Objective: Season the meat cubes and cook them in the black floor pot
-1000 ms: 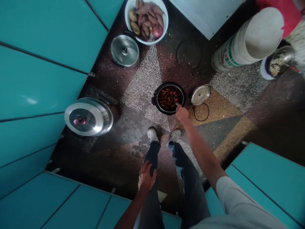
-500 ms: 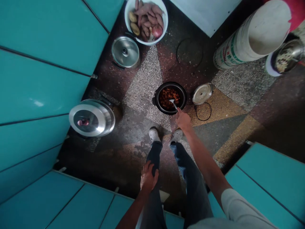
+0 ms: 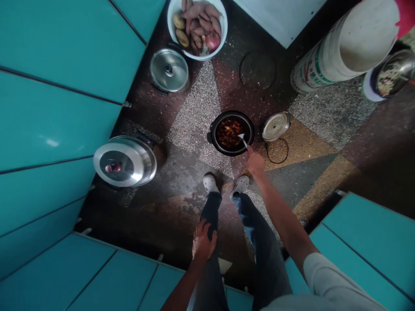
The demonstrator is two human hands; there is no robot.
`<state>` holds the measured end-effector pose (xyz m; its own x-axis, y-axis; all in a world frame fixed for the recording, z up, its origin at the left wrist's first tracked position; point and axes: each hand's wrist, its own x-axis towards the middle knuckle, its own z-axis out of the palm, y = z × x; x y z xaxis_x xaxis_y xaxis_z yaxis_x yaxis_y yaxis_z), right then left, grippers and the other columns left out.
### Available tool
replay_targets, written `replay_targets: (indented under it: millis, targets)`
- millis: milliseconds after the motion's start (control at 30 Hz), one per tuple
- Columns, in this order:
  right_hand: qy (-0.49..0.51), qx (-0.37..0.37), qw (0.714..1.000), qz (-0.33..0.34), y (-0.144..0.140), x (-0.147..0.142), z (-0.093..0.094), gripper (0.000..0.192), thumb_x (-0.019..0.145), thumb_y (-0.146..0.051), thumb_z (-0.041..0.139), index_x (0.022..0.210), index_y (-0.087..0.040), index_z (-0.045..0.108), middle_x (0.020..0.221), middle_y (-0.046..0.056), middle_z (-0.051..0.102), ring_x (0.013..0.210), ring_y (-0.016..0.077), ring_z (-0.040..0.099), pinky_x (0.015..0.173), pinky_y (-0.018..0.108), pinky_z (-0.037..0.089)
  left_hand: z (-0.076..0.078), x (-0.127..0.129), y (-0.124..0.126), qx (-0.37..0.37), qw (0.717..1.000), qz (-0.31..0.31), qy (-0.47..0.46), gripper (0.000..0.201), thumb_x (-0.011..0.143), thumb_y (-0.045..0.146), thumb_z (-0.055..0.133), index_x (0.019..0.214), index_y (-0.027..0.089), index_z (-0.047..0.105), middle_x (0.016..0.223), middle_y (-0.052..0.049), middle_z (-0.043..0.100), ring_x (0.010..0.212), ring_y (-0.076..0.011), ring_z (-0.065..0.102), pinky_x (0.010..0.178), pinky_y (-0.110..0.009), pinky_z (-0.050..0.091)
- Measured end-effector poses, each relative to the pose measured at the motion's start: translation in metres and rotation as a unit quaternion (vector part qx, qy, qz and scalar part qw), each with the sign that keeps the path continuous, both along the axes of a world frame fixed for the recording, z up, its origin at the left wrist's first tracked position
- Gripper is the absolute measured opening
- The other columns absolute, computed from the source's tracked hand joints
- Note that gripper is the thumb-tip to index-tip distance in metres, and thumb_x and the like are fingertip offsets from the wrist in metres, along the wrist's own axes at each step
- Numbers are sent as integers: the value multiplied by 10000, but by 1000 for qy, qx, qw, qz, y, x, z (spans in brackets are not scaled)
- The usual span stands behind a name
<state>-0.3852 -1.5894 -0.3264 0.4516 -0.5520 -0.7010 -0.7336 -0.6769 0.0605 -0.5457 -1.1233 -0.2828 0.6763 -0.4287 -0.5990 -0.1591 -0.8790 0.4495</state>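
Head view: a lidded pot (image 3: pixel 138 162) stands far left; your left hand (image 3: pixel 204 242) rests on your left leg (image 3: pixel 210 211), fingers spread, grasping nothing — ahead of your shoes (image 3: pixel 211 183), the black cooker (image 3: pixel 214 139) sits on the floor (image 3: pixel 184 160), dark chunky food (image 3: pixel 228 131) inside, a silver-headed utensil (image 3: pixel 242 137) reaching in, clasped by your right hand (image 3: pixel 255 163) — a round lid (image 3: pixel 276 127) just beyond.
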Motion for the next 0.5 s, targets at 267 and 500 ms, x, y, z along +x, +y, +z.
replay_targets:
  millis: [267, 500]
  targets:
    - [-38, -4, 998, -48, 4, 13, 7, 629, 1212, -356, 323, 1827, -246, 393, 1324, 191, 824, 1211, 324, 815, 1045, 420, 616, 3, 6, -3, 1, 1000, 2, 7, 315, 1021, 350, 652, 1256, 208, 806, 1522, -176, 709, 1405, -392, 677, 1174, -616, 615]
    - [-36, 57, 998, 3, 20, 48, -10, 652, 1227, -367, 318, 1870, -267, 268, 1404, 172, 795, 1244, 283, 793, 1072, 368, 600, 1, 6, -1, 12, 1000, -12, 3, 324, 1042, 362, 633, 1271, 201, 797, 1550, -175, 692, 1413, -401, 668, 1198, -635, 595]
